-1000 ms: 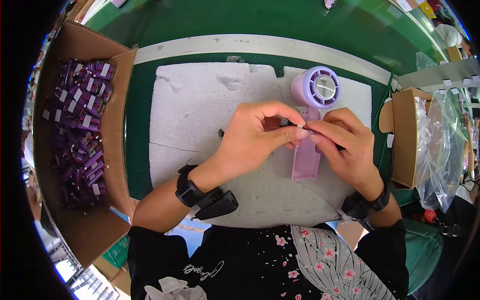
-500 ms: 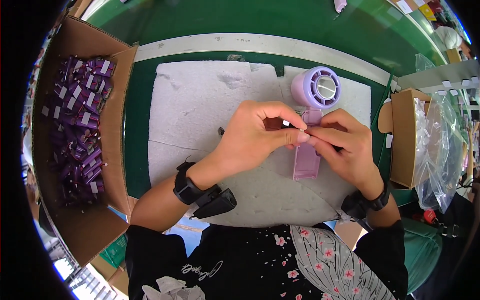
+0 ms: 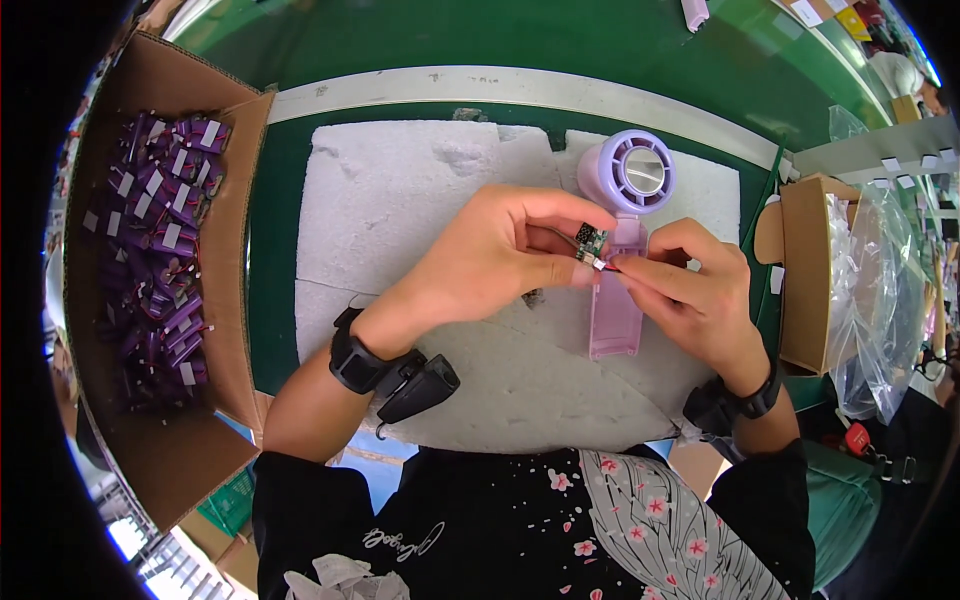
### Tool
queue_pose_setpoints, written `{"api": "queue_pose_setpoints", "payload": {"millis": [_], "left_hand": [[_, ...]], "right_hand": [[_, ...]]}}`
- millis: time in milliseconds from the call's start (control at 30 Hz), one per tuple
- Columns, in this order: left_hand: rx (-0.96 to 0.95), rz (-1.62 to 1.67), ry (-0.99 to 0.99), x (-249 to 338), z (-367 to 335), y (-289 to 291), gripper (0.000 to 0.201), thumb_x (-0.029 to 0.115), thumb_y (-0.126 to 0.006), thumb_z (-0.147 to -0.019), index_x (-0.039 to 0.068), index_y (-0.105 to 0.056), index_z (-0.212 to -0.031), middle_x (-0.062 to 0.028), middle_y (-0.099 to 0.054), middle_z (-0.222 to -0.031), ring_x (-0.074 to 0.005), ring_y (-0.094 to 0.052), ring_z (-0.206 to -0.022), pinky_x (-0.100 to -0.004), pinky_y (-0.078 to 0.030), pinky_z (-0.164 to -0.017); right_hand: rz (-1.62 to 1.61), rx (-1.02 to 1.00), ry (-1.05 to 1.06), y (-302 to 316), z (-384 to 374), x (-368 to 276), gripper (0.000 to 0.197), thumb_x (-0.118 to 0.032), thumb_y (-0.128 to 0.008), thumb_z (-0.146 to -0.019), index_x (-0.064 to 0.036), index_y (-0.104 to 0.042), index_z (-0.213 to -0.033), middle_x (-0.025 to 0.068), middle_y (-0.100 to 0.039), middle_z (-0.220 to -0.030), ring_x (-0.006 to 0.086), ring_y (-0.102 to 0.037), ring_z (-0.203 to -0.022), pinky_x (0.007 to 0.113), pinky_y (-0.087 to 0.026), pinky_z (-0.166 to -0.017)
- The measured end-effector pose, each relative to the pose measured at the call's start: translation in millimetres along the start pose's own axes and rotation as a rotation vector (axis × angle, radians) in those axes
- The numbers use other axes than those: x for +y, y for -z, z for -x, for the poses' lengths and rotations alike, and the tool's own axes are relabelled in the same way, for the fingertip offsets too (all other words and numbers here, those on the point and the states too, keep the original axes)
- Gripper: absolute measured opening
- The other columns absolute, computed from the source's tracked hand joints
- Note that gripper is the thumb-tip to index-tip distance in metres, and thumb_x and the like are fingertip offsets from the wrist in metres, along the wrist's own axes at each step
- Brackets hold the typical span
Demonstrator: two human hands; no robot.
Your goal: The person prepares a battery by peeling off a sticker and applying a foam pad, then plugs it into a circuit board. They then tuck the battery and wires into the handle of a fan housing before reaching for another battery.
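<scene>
From where I stand, the left hand (image 3: 490,245) pinches a small circuit board (image 3: 592,240) between thumb and forefinger above the right part of the white foam sheet (image 3: 400,200), while the right hand (image 3: 705,295) grips thin wires by the board's white plug (image 3: 599,264). On the foam sheet's right part lies a purple fan (image 3: 627,172) with its open pink handle (image 3: 615,325). Left of the foam sheet, a cardboard box (image 3: 235,180) holds a heap of purple batteries (image 3: 165,260).
</scene>
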State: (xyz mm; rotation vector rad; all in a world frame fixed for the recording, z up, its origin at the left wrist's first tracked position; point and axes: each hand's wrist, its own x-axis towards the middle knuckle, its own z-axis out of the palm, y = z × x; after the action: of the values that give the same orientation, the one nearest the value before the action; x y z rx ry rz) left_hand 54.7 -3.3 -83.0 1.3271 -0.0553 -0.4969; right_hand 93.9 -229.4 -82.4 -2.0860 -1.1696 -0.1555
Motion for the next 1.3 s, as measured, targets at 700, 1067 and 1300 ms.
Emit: {"api": "queue_pose_setpoints", "payload": {"millis": [700,1067,1300], "left_hand": [[0.100,-0.073,-0.156,-10.7,0.3,-0.1,0.031,-0.006,-0.070,-0.079,0.000,-0.064,-0.109,-0.0082,-0.068,-0.095,-0.0133,-0.066,-0.086,-0.0264,-0.054,-0.080],[0.054,-0.076,-0.122,-7.4,-0.2,-1.5,0.033,-0.010,-0.071,-0.078,0.000,-0.063,-0.109,-0.0080,-0.067,-0.101,-0.0138,-0.065,-0.093,-0.0278,-0.054,-0.085],[0.037,-0.071,-0.115,-5.9,1.9,-3.6,0.030,-0.013,-0.069,-0.077,0.000,-0.062,-0.104,-0.0060,-0.066,-0.098,-0.0122,-0.064,-0.091,-0.0269,-0.054,-0.084]], "right_hand": [[0.124,0.031,0.157,-0.7,-3.1,-0.7,0.029,0.000,-0.078,-0.060,-0.0067,-0.073,-0.087,0.0026,-0.057,-0.078,0.0152,-0.058,-0.059,0.026,-0.044,-0.047],[0.101,-0.005,0.128,3.2,-1.9,-1.0,0.029,0.000,-0.077,-0.059,-0.0072,-0.072,-0.086,0.0025,-0.058,-0.078,0.0163,-0.059,-0.060,0.027,-0.045,-0.047],[0.149,-0.062,0.158,7.4,-2.8,-3.2,0.027,0.000,-0.077,-0.058,-0.0067,-0.071,-0.084,0.0026,-0.058,-0.079,0.0171,-0.060,-0.061,0.027,-0.046,-0.047]]}}
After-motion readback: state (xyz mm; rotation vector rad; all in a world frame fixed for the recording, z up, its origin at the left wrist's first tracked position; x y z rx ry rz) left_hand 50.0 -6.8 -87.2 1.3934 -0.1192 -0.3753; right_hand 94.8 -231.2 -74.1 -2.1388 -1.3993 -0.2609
